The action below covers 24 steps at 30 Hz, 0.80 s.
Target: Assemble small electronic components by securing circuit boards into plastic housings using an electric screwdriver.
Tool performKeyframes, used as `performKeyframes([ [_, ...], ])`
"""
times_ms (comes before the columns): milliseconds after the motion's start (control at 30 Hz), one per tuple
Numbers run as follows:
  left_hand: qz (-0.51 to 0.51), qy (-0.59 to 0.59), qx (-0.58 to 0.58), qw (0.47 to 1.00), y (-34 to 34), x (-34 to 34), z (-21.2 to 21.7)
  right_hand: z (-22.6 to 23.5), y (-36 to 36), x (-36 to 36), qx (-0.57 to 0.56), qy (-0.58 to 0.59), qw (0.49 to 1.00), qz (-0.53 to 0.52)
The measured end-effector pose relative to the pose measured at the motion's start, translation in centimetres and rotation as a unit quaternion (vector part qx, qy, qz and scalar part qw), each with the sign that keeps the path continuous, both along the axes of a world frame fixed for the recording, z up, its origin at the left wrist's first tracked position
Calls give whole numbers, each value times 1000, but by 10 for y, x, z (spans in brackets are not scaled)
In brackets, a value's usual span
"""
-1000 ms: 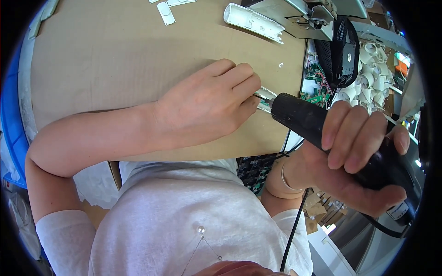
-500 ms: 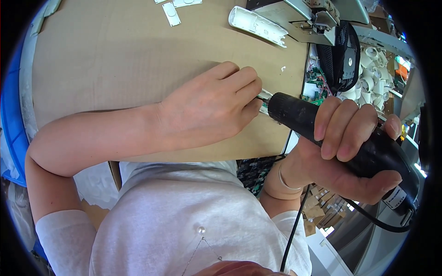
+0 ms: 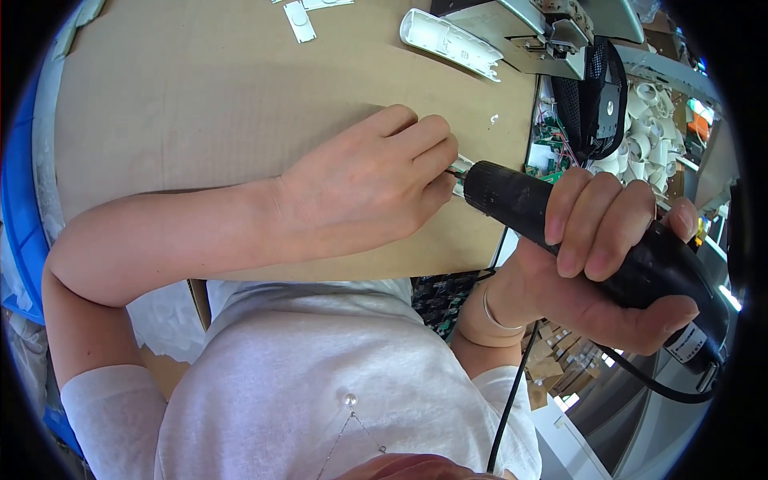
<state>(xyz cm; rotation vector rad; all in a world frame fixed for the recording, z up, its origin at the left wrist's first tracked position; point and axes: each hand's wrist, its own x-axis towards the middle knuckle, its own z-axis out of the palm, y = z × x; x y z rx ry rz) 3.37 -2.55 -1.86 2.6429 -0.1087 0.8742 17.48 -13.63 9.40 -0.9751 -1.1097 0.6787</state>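
in the right hand (image 3: 588, 298) lies a black corded tool (image 3: 652, 268)

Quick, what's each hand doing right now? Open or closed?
Left hand: curled over a white piece; whether it grips cannot be told.
Right hand: closed, holding a black corded tool.

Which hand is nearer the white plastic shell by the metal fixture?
Left. The left hand is on the person's side of the white plastic shell, apart from it; the right hand, around the black electric screwdriver, is farther back and to its right.
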Motion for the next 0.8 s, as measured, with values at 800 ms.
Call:
performKeyframes([
  [800,-12,35,0,999,1,-3,2,9,-2,-7,7,19,999,-46],
])
